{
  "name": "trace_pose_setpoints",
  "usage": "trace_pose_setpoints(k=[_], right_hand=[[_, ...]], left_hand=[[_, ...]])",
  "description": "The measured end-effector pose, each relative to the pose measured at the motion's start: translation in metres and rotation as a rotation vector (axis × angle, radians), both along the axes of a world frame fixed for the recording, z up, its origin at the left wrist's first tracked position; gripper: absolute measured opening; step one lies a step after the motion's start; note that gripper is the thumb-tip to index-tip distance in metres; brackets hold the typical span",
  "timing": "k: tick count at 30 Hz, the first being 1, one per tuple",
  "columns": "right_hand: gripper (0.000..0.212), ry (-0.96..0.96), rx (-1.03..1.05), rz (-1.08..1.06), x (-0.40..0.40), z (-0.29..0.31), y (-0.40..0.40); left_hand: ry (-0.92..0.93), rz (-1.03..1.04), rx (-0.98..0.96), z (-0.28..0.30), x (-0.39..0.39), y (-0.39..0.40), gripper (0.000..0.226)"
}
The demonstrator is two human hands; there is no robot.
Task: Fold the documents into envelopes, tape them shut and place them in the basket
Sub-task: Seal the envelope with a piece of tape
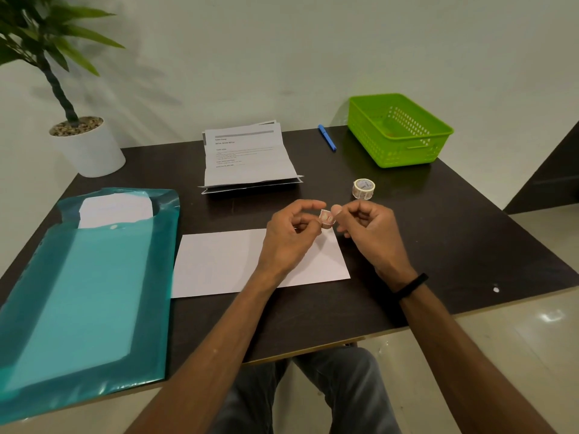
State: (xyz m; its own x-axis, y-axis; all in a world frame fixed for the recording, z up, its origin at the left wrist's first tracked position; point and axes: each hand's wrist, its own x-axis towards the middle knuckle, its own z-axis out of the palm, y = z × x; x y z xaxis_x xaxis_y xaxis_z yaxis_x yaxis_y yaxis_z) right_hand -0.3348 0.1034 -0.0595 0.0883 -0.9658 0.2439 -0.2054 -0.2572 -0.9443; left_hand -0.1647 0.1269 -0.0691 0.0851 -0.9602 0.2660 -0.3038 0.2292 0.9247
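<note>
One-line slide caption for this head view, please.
Both hands, left hand and right hand, hold a small sticker above a white envelope; tape roll and green basket wait beyond.

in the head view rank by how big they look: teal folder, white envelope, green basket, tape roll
1. teal folder, though it lies nearest the camera, which inflates it
2. white envelope
3. green basket, farther away, so its rank below the envelope is unsure
4. tape roll
</note>
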Motion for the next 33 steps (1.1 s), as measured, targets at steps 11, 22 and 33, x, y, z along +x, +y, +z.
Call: trace_pose_setpoints(k=[11, 22, 33], right_hand=[[0.041, 0.028, -0.005, 0.046, -0.0019, -0.0001, -0.0001], [0.026, -0.061, -0.018, -0.033, -0.005, -0.004, -0.0043], [0.018, -0.026, -0.043, -0.049, -0.0057, -0.0077, -0.0072]], left_hand=[[0.04, -0.001, 0.002, 0.0017, -0.0001, 0.0025, 0.027], [-0.086, -0.054, -0.022, -0.0012, -0.0032, 0.0005, 0.021], [-0.111, -0.034, -0.005, 0.0013, -0.0062, 0.0028, 0.029]])
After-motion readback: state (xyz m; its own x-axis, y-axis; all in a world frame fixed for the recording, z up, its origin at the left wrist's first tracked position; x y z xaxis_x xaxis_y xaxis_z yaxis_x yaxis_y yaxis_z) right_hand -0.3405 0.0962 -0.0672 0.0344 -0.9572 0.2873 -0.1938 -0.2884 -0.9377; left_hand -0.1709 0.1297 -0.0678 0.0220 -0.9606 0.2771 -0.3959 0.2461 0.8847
